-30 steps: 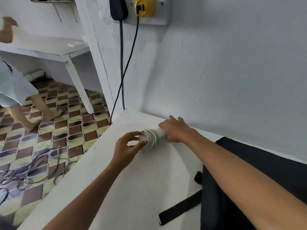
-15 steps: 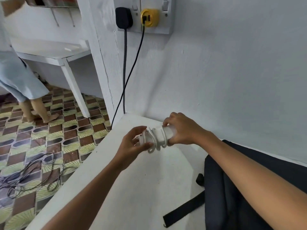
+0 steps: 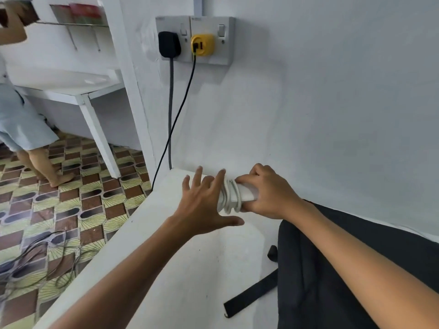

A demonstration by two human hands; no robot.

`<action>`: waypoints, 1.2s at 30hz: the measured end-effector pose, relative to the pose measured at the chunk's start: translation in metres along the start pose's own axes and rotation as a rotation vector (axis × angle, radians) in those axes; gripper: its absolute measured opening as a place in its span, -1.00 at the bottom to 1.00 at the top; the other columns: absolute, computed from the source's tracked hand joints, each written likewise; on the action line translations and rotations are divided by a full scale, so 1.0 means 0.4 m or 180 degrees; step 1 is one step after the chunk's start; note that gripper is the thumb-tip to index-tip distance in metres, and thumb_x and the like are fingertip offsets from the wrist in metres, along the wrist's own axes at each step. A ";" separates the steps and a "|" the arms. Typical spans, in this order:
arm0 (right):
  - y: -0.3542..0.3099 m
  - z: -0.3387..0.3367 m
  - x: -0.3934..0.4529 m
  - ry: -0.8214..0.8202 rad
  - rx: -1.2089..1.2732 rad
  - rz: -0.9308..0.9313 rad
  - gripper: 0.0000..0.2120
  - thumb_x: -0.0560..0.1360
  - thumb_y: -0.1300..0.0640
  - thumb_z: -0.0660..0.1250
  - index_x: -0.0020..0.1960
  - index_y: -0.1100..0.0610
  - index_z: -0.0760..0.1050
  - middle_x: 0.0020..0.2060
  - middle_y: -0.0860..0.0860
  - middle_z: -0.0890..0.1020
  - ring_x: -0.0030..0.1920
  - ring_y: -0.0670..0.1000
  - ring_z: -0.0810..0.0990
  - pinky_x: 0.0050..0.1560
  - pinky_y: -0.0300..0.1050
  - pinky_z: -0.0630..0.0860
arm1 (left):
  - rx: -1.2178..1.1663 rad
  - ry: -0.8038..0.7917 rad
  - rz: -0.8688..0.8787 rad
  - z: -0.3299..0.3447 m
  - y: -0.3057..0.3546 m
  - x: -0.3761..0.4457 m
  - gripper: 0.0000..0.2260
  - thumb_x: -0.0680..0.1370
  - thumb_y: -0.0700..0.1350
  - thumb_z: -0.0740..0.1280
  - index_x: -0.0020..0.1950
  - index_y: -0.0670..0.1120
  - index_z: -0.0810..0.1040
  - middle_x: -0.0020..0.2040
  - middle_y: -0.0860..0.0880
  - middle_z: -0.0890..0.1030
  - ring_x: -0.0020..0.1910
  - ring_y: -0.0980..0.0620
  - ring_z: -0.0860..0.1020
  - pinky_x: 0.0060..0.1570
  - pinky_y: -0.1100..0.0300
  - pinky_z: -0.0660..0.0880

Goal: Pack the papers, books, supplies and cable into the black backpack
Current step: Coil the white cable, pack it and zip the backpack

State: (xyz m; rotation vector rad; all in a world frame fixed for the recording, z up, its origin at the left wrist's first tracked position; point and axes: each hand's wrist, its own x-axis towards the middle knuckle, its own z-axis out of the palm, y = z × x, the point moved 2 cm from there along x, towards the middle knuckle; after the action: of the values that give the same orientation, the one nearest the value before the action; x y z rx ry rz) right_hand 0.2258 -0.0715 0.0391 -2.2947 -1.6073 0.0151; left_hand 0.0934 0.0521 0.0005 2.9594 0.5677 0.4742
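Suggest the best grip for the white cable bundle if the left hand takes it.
Probably the bare white end left of the coils on the white cable bundle, approached from the left: the right hand wraps the other end, and the open left hand is already beside it.

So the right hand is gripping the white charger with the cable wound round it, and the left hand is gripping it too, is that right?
Not quite. In the head view the right hand does grip the white charger with the cable wound round it, but the left hand is open, fingers spread, not gripping.
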 end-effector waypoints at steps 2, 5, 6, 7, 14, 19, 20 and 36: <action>-0.004 -0.001 -0.014 0.0065 -0.0028 0.0046 -0.40 0.33 -0.18 0.46 0.34 -0.13 0.43 -0.01 -0.07 0.36 0.08 -0.07 0.34 0.08 -0.09 0.42 | -0.0432 0.0110 0.0041 0.007 0.009 0.002 0.10 0.23 0.56 0.17 0.58 0.03 -0.15 0.32 -0.07 0.45 0.36 -0.12 0.34 0.37 -0.08 0.24; -0.011 -0.008 -0.033 0.0042 -0.0129 0.0032 -0.40 0.38 -0.20 0.40 0.39 -0.20 0.36 -0.02 -0.05 0.33 0.07 -0.04 0.32 0.10 -0.10 0.40 | -0.0604 0.0304 0.0231 0.003 0.018 0.003 0.03 0.25 0.53 0.22 0.57 0.12 -0.09 0.19 -0.08 0.50 0.14 -0.05 0.46 0.19 0.08 0.37; -0.014 -0.011 -0.037 -0.0001 -0.0221 -0.0001 -0.41 0.40 -0.21 0.37 0.41 -0.24 0.32 -0.02 -0.05 0.32 0.07 -0.04 0.32 0.09 -0.11 0.39 | -0.0600 0.0309 0.0234 0.000 0.021 0.005 -0.01 0.25 0.52 0.22 0.56 0.13 0.00 0.19 -0.07 0.50 0.13 -0.06 0.47 0.14 0.09 0.42; -0.018 -0.014 -0.038 -0.0042 -0.0320 -0.0038 -0.42 0.42 -0.21 0.34 0.41 -0.27 0.29 -0.01 -0.05 0.31 0.07 -0.03 0.31 0.08 -0.12 0.38 | -0.0599 0.0292 0.0219 -0.004 0.025 0.007 -0.07 0.25 0.52 0.23 0.52 0.12 0.12 0.19 -0.06 0.50 0.12 -0.07 0.48 0.10 0.08 0.46; -0.037 -0.059 -0.043 0.0068 -0.0163 -0.0160 -0.43 0.34 -0.17 0.45 0.29 -0.09 0.39 0.02 -0.08 0.43 0.05 -0.07 0.38 -0.03 -0.15 0.41 | -0.0169 -0.0042 0.0288 -0.056 0.052 0.037 -0.39 0.26 0.21 0.43 0.19 -0.02 0.36 0.27 0.00 0.47 0.04 -0.06 0.55 0.28 -0.20 0.32; -0.038 -0.091 -0.046 0.0288 0.0404 -0.0147 -0.50 0.22 -0.19 0.54 0.05 -0.02 0.49 -0.13 -0.11 0.54 -0.15 -0.08 0.50 -0.15 -0.18 0.46 | -0.0959 -0.0467 0.0342 -0.097 0.047 0.040 -0.42 0.26 -0.04 0.47 0.26 0.03 0.42 0.06 0.03 0.55 -0.10 -0.02 0.54 -0.19 0.18 0.48; -0.034 -0.098 -0.046 0.0417 0.0752 -0.0120 -0.53 0.24 -0.19 0.54 0.03 -0.01 0.51 -0.15 -0.10 0.56 -0.15 -0.08 0.53 -0.15 -0.19 0.48 | -0.1296 -0.0533 0.0220 -0.102 0.045 0.038 -0.46 0.26 -0.08 0.47 0.23 0.03 0.47 -0.03 0.03 0.59 -0.19 0.00 0.58 -0.27 0.20 0.50; -0.047 -0.008 -0.066 0.0073 0.1916 0.0624 -0.80 0.49 0.21 0.35 0.10 0.11 0.54 -0.21 0.06 0.67 -0.19 -0.01 0.65 -0.03 0.09 0.57 | -0.3387 -0.0886 -0.0558 -0.200 0.029 0.047 -0.43 0.15 -0.10 0.36 0.05 -0.41 0.42 -0.14 -0.21 0.52 -0.21 -0.09 0.48 -0.21 0.07 0.41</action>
State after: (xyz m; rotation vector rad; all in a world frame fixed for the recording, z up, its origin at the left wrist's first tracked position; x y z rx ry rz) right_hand 0.1997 -0.0908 0.0425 -1.9469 -1.1504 0.4532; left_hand 0.0888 0.0508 0.0833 1.8924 0.3623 0.2208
